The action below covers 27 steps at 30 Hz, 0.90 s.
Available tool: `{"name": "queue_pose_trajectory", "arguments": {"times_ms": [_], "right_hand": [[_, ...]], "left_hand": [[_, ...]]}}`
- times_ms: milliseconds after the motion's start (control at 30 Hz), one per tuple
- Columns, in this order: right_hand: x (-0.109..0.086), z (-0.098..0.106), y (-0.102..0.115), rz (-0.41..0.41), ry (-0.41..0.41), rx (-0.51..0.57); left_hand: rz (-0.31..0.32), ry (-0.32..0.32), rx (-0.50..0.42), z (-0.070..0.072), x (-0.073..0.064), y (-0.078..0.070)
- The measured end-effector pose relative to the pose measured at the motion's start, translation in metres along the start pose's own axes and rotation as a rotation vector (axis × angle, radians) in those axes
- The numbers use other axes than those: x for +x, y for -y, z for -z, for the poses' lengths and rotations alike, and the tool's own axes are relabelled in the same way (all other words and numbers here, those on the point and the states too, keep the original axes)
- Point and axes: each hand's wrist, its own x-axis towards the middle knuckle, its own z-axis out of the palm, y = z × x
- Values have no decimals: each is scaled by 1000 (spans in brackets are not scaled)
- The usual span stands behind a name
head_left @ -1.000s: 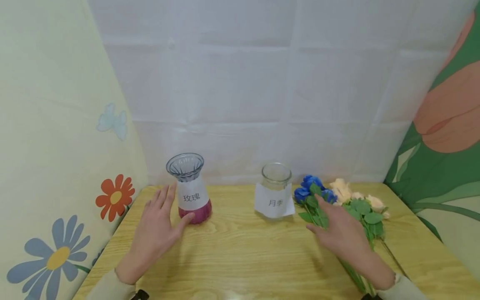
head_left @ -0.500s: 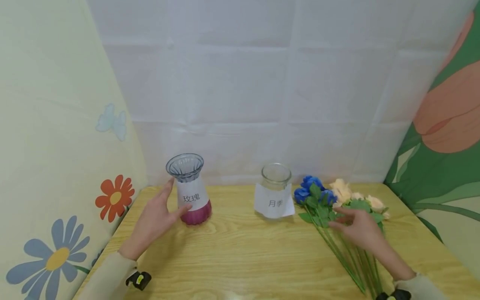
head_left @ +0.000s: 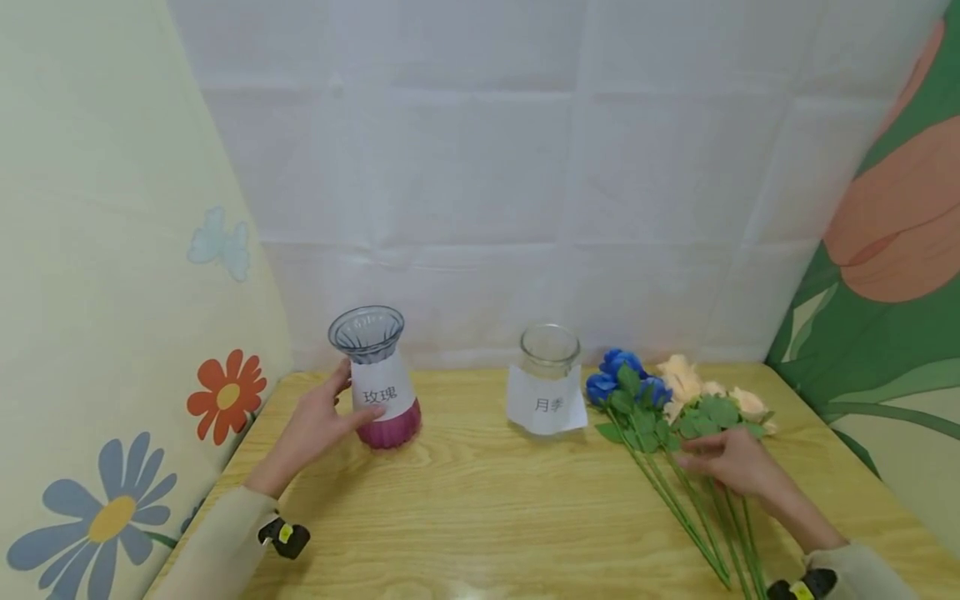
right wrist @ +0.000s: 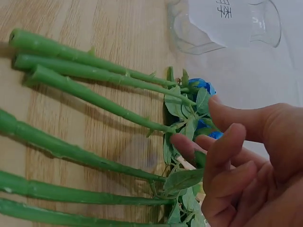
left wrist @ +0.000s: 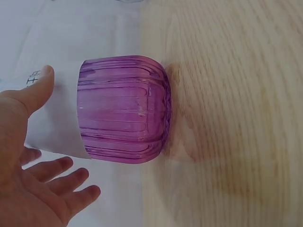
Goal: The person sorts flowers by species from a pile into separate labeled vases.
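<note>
A ribbed glass vase [head_left: 388, 428], purple at its base and bluish at its flared rim, stands on the left with a white paper label [head_left: 386, 379]. Beside it my left hand [head_left: 311, 429] has its thumb across the label and its other fingers loosely extended along the left side, as the left wrist view shows. On the right lie blue artificial flowers [head_left: 622, 364] and peach ones [head_left: 681, 382] with long green stems [right wrist: 94, 99]. My right hand [head_left: 738, 462] is over the peach flowers' upper stems, fingers loosely bent at the leaves [right wrist: 184, 179], thumb apart.
A clear glass jar [head_left: 551, 350] with a white paper label [head_left: 543, 406] stands between the vase and the flowers. The wooden table [head_left: 465, 517] ends at a white cloth backdrop [head_left: 465, 183]. Printed floral panels flank both sides.
My left hand has come closer round the vase, thumb now over its label. My right hand has moved right and toward me, from the blue flowers to the peach flowers' stems.
</note>
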Motion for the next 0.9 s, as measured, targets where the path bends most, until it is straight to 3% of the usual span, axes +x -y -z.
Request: {"name": "queue_pose_trajectory", "arguments": {"times_ms": [200, 333, 767, 900], "right_hand": [[3, -1, -4, -7, 45, 3], [6, -1, -6, -2, 57, -5], [17, -5, -9, -7, 76, -47], [19, -5, -7, -17, 117, -69]], "left_hand": [[2, 25, -205, -4, 6, 2], [-6, 27, -278, -6, 10, 4], [5, 16, -387, -6, 14, 8], [10, 17, -397, -7, 16, 10]]}}
